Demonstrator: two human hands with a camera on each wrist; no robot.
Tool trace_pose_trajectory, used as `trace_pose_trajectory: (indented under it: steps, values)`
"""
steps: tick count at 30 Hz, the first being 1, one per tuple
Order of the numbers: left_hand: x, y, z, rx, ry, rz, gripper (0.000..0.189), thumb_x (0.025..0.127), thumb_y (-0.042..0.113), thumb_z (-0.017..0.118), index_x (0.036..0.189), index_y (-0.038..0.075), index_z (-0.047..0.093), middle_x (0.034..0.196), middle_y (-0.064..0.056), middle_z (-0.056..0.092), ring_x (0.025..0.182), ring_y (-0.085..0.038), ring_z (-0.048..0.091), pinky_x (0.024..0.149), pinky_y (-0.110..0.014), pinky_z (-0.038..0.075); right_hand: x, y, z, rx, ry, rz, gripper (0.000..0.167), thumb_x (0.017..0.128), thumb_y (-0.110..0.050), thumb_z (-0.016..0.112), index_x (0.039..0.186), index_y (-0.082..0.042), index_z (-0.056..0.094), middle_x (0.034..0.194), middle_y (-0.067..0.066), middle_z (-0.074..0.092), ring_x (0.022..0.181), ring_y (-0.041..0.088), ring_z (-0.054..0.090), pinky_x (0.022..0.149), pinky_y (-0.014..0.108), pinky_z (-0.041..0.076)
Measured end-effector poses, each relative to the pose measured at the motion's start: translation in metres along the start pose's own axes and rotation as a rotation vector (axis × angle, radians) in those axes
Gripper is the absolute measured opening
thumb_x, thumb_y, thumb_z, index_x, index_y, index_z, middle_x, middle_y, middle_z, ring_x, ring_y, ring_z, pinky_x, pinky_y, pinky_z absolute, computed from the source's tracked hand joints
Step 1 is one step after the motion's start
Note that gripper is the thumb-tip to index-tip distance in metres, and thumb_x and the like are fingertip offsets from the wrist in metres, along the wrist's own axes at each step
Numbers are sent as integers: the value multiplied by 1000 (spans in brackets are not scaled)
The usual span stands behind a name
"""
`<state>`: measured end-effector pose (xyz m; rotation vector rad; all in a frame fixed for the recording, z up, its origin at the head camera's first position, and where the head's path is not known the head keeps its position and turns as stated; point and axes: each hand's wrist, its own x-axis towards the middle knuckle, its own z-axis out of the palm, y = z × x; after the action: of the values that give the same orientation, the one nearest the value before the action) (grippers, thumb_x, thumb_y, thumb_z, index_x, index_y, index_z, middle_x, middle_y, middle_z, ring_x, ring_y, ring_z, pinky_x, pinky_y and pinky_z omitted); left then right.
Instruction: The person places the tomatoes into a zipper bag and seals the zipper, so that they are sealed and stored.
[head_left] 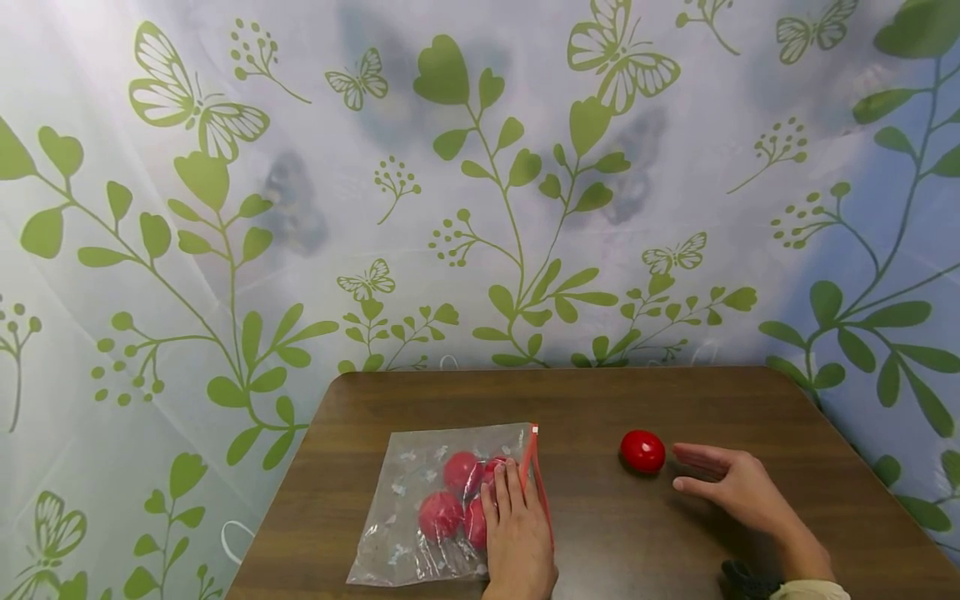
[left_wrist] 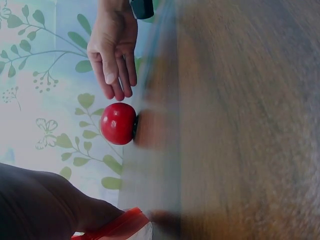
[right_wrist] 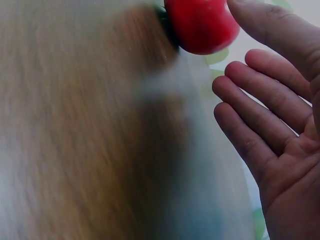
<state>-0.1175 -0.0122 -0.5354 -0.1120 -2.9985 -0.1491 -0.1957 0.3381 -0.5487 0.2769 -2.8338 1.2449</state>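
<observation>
A clear zip bag [head_left: 408, 467] with a red-orange slider edge lies flat on the table, holding several round red things [head_left: 440, 515]. My left hand [head_left: 517, 529] rests on the bag's right side with straight fingers, partly covering the contents. To the right, a glossy red tomato [head_left: 642, 452] sits by itself on the wood; in the right wrist view a dark green part shows at its underside. Just right of that tomato is my right hand [head_left: 738, 487], fingers extended and thumb apart, holding nothing. A small gap separates the fingertips from the tomato in the left wrist view.
The brown wooden table [head_left: 600, 400] has rounded far corners. Behind it hangs a pale curtain [head_left: 360, 208] printed with green leaves and butterflies. A dark band [head_left: 750, 579] is at my right wrist, near a light sleeve [head_left: 810, 590].
</observation>
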Motion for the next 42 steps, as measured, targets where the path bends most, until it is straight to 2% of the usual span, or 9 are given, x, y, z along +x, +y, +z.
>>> trace_pose_trajectory:
  steps: [8, 13, 25, 42]
  values:
    - [0, 0, 0, 0, -1, -2, 118, 52, 20, 105, 157, 2, 53, 173, -23, 40, 162, -43, 37, 132, -64, 29, 13, -2, 11, -31, 2, 26, 67, 89, -46, 91, 143, -10, 72, 138, 13, 77, 117, 25, 79, 88, 20, 61]
    - [1, 1, -1, -24, -35, -11, 121, 54, 21, 105, 160, 2, 49, 174, -22, 38, 164, -43, 34, 133, -64, 27, 20, -6, 16, -42, 5, 17, 70, 88, -45, 92, 143, -8, 72, 137, 17, 76, 119, 31, 79, 90, 30, 65]
    - [2, 2, 0, -13, -18, -4, 120, 54, 21, 105, 159, 2, 50, 174, -22, 39, 163, -43, 36, 132, -64, 28, 27, -11, 25, -20, 0, 17, 74, 89, -43, 92, 147, -4, 67, 143, 25, 71, 125, 42, 75, 100, 55, 61]
    - [1, 1, 3, -13, -2, -2, 121, 54, 21, 105, 159, 2, 49, 172, -22, 42, 162, -43, 38, 131, -64, 30, 25, -17, 24, -42, -28, 42, 71, 91, -44, 90, 145, -5, 69, 141, 25, 72, 124, 42, 75, 101, 57, 61]
